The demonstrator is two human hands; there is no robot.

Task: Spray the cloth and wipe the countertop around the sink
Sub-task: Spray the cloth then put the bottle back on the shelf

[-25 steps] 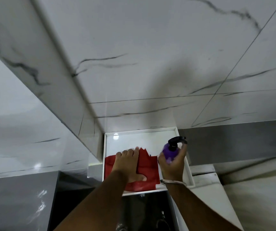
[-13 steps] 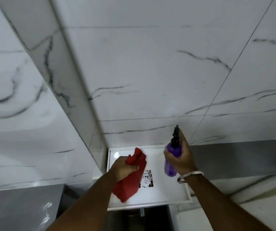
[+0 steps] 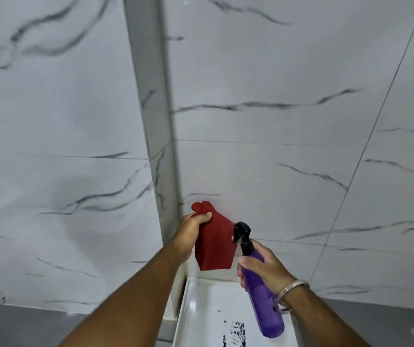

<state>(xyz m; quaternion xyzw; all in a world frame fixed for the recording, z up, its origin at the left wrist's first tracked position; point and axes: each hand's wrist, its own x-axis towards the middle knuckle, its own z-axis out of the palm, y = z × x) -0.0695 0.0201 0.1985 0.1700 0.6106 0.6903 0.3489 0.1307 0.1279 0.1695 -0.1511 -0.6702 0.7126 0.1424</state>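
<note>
One red cloth (image 3: 214,246) and one purple spray bottle (image 3: 263,294) are in view, each held up in front of the marbled wall tiles (image 3: 288,159) above the white sink basin (image 3: 201,319), the left hand (image 3: 191,231) with its fingers bunched tight around the cloth's upper corner and the right hand (image 3: 263,267) wrapped around the bottle's neck, a metal bangle (image 3: 292,290) on that wrist. The bottle's long axis runs diagonally, base low and to the right, its black nozzle (image 3: 241,230) up and left and just beside the hanging cloth's right edge. Half a second ago the cloth hung lower over the basin and the bottle stood nearly upright and apart from it; now both are raised and the nozzle is tipped over to the cloth
</note>
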